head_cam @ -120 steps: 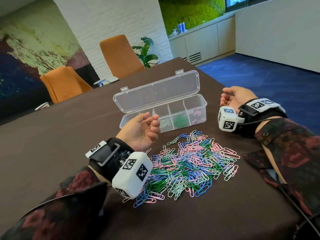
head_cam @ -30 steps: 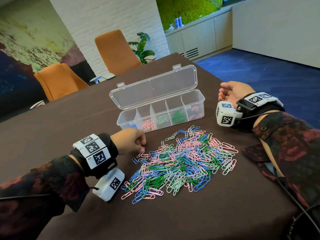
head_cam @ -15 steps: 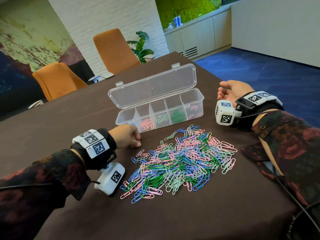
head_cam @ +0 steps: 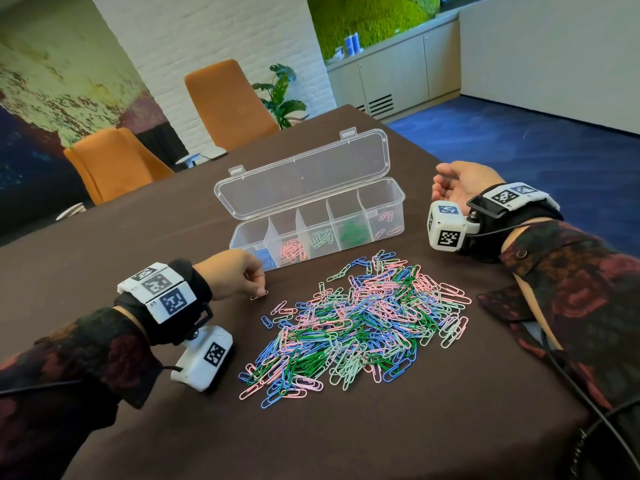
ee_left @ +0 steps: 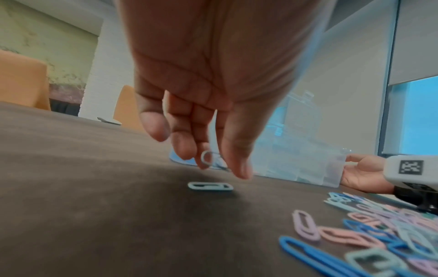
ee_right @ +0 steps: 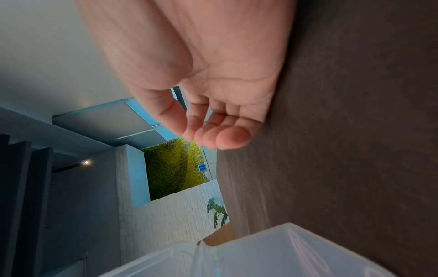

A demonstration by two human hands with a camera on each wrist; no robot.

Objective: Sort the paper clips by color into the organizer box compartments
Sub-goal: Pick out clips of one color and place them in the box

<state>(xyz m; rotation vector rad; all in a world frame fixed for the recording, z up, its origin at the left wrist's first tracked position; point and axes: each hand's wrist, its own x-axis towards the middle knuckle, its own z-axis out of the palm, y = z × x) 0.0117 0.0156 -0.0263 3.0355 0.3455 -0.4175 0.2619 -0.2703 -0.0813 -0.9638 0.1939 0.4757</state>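
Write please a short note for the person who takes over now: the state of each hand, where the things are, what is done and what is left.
Left hand: fingertips pinch one pale clip just above the table; another pale clip lies under it.
Right hand: holds nothing, rests palm-up right of the organizer box.
Box: lid open, a few blue, pink, pale green, dark green and light pink clips in its five compartments.
Left: nearly all. The mixed pile is on the table in front of the box.

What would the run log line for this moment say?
left hand: pinching pale paper clip | right hand: idle, palm up | organizer box: open
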